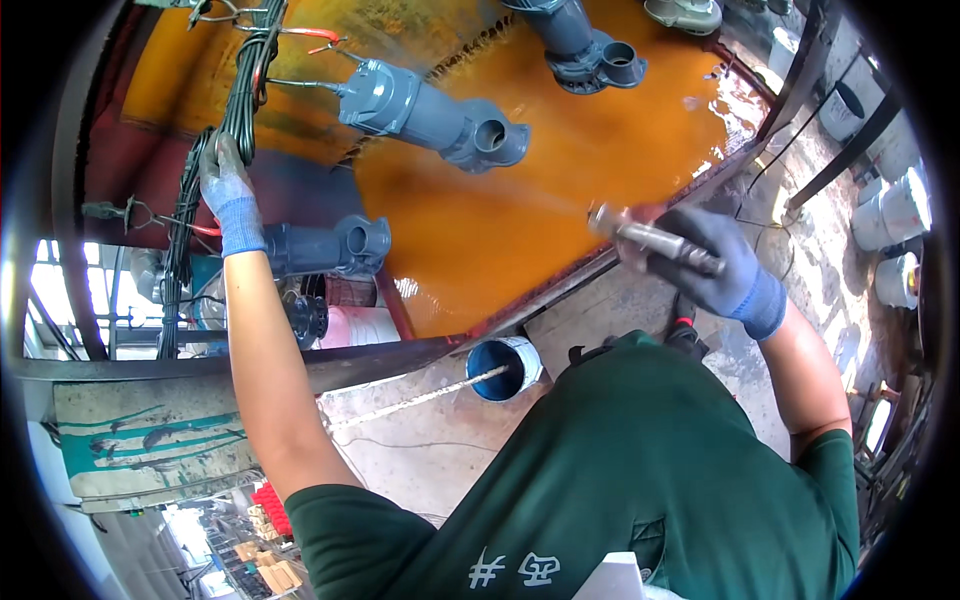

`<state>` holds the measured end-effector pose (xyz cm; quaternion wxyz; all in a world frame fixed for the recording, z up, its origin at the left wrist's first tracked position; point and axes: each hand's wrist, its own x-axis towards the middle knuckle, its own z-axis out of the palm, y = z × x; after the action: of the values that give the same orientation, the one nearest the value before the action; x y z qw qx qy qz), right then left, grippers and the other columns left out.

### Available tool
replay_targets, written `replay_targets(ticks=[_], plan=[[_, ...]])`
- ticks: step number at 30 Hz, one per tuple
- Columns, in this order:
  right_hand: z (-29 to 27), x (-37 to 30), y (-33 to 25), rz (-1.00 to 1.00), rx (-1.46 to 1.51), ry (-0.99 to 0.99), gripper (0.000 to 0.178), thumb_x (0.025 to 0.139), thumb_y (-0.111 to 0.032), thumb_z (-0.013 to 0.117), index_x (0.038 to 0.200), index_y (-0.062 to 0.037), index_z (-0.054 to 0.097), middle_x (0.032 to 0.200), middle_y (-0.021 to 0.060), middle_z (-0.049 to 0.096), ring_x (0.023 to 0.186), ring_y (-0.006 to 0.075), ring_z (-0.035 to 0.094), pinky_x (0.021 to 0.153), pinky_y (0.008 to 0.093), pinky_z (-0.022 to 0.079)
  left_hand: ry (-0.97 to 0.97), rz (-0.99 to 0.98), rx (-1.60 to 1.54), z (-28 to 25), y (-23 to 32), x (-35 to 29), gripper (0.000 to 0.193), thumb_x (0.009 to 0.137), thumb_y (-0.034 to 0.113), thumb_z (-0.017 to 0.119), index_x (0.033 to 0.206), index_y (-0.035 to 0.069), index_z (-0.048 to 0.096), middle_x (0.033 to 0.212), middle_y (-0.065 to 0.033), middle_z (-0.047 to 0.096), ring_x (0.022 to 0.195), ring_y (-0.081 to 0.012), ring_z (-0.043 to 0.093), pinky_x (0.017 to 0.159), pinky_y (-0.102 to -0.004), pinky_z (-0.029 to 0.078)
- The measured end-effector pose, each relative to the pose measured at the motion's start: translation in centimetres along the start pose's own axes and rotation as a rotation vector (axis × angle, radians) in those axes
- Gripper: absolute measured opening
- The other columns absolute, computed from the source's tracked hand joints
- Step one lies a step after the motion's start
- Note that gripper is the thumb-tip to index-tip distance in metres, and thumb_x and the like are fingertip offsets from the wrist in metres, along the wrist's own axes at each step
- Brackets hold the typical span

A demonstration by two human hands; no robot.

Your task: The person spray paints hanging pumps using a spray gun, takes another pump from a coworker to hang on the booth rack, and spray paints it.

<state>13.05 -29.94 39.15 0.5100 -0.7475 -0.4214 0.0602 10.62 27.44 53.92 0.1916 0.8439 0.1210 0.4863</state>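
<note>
Left hand [228, 190] up high, gloved fingers closed on the dark cable bundle [250, 100]; right hand [712, 262] out wide, wrapped around a metal spray tool [660, 242], its nozzle facing left over the orange-stained tray [600, 170]. A faint pale streak trails off that nozzle, heading toward the middle pump [420, 112], which hangs on its side above the tray. And how far along? The coat looks well advanced: the middle pump, the upper pump [570, 45] and the lower pump [325, 247] all show an even blue-grey on the faces in view. What's left, in my judgement, is touching up hidden sides (undersides and backs, which I cannot tell from here).

Now the room to move! Plenty of open space between the spray tool and the middle pump. The tray's near rim [545, 303] runs diagonally below the right hand, close enough to mind on a low sweep. Left side's tighter: cables, a red hook [318, 36] and the lower pump crowd that arm. Down below, an open bucket [530, 366] stands just outside the rim.
</note>
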Motion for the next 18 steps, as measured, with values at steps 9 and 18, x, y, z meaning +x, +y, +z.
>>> replay_targets(ticks=[9,18], plan=[[-0.2,0.4,0.7,-0.015,-0.021,0.020,0.026,0.086,-0.014,0.077,0.106,-0.0035,0.064,0.086,0.0181,0.067,0.078,0.0393,0.068,0.069,0.0419,0.054,-0.004,0.105,0.111,-0.7,-0.5,0.3,0.036,0.106,0.024,0.060,0.125,-0.005,0.068,0.115,-0.0181,0.073,0.103,-0.0240,0.068,0.094,-0.0358,0.052],[1.4,0.3,2.1,-0.093,-0.177,-0.006,0.030,0.091,-0.022,0.075,0.111,-0.0026,0.064,0.093,0.0201,0.068,0.086,0.0408,0.069,0.075,0.0453,0.055,0.019,0.148,0.156,-0.4,0.5,0.9,0.037,0.100,0.028,0.070,0.119,-0.004,0.072,0.113,-0.0161,0.074,0.100,-0.0221,0.068,0.091,-0.0353,0.053]])
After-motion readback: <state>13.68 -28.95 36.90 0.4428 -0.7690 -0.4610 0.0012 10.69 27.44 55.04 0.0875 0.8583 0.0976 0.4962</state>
